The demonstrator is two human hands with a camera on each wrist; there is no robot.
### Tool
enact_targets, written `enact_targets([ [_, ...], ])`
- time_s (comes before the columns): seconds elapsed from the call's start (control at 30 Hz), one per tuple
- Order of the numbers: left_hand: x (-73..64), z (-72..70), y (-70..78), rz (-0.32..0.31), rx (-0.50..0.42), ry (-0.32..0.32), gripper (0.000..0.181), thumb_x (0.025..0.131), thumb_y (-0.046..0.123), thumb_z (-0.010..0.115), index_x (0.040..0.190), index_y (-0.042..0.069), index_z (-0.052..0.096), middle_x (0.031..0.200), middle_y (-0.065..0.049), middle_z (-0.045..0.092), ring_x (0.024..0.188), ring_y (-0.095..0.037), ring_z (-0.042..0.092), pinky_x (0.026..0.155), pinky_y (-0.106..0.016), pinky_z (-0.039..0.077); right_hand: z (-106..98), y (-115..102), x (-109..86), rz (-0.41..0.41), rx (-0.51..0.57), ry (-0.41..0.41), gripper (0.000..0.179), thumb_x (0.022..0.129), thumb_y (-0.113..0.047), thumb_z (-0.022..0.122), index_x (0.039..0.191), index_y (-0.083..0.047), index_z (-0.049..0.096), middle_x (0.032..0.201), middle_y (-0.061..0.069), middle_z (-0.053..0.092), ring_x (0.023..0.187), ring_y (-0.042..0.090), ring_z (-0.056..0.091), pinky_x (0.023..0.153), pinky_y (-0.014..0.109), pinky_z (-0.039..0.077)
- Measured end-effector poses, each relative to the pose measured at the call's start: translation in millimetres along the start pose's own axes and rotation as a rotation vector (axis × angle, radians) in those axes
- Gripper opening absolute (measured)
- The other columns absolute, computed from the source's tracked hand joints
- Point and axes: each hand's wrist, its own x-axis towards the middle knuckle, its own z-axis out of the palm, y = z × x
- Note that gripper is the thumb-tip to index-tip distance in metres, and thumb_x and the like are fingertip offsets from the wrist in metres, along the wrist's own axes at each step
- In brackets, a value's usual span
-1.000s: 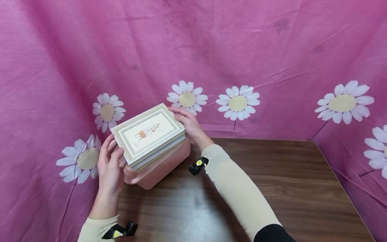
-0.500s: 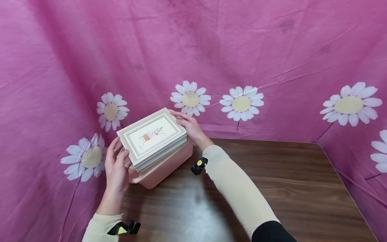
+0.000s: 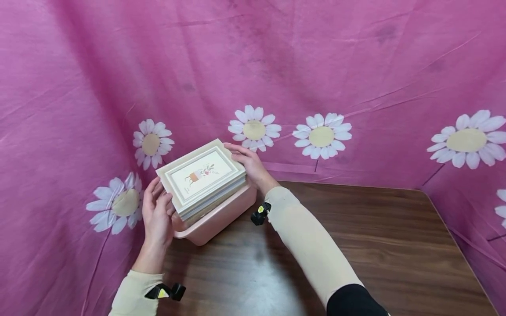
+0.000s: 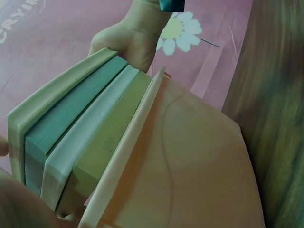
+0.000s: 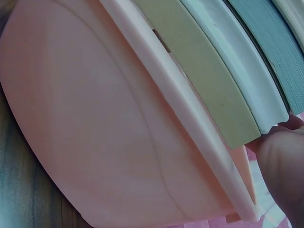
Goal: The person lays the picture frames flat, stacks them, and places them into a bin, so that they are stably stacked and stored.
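A stack of several picture frames, topped by a cream picture frame (image 3: 203, 174) with an animal-and-leaves print, is held level at the mouth of a pink plastic bin (image 3: 221, 219). My left hand (image 3: 157, 217) grips the stack's near-left end, and my right hand (image 3: 253, 166) grips the far-right end. Below the top one, the left wrist view shows a blue-green frame (image 4: 71, 121), a white frame (image 4: 90, 137) and a beige frame (image 4: 116, 133). That lowest one sits right by the bin's rim (image 5: 190, 118); whether it touches, I cannot tell. The bin's inside is mostly hidden under the stack.
The bin stands on a dark wood-grain table (image 3: 356, 228), in its back left corner. Behind and on both sides hangs a pink cloth (image 3: 300, 66) printed with large white daisies (image 3: 322, 136). Small black wrist cameras (image 3: 261, 213) are strapped to the cream sleeves.
Both hands have kept their hold on the stack, which first came down slightly towards the bin and now shows a little more of its lower side. The head view has turned slightly left.
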Motion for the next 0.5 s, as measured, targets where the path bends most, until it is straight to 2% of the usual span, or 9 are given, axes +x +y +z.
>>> enact_targets([
  [0.17,1.2,0.3,-2.3,-0.009,0.023,0.008,0.056,0.099,-0.005,0.047,0.153,0.011,0.048,0.137,-0.001,0.054,0.105,-0.008,0.061,0.056,-0.013,0.041,0.1,2.1,4.2,0.051,0.101,-0.003,0.047,0.107,-0.006,0.051,0.154,-0.006,0.059,0.161,0.012,0.056,0.143,0.030,0.057,0.110,0.040,0.056],
  [0.33,1.3,-2.7,-6.9,-0.024,0.049,0.021,0.059,0.097,-0.006,0.048,0.153,0.012,0.048,0.136,0.000,0.051,0.115,-0.012,0.055,0.060,-0.015,0.042,2.1,8.6,8.3,0.099,0.150,0.011,0.048,0.106,-0.004,0.051,0.153,-0.006,0.060,0.165,0.004,0.054,0.141,0.028,0.058,0.103,0.034,0.059],
  [0.43,1.8,-4.5,-8.7,-0.046,0.060,0.009,0.060,0.098,-0.005,0.047,0.155,0.013,0.045,0.137,0.001,0.049,0.116,-0.012,0.056,0.068,-0.016,0.051,3.0,10.7,8.4,0.130,0.145,0.030,0.048,0.105,-0.005,0.052,0.153,-0.008,0.061,0.165,0.002,0.054,0.135,0.027,0.060,0.098,0.033,0.061],
  [0.5,2.7,-4.3,-9.0,-0.065,0.070,0.002,0.060,0.099,-0.004,0.045,0.156,0.014,0.044,0.137,0.001,0.049,0.118,-0.013,0.057,0.074,-0.017,0.056,3.0,11.2,8.8,0.139,0.138,0.033,0.048,0.105,-0.005,0.052,0.152,-0.008,0.061,0.164,0.003,0.054,0.129,0.025,0.063,0.090,0.029,0.062],
])
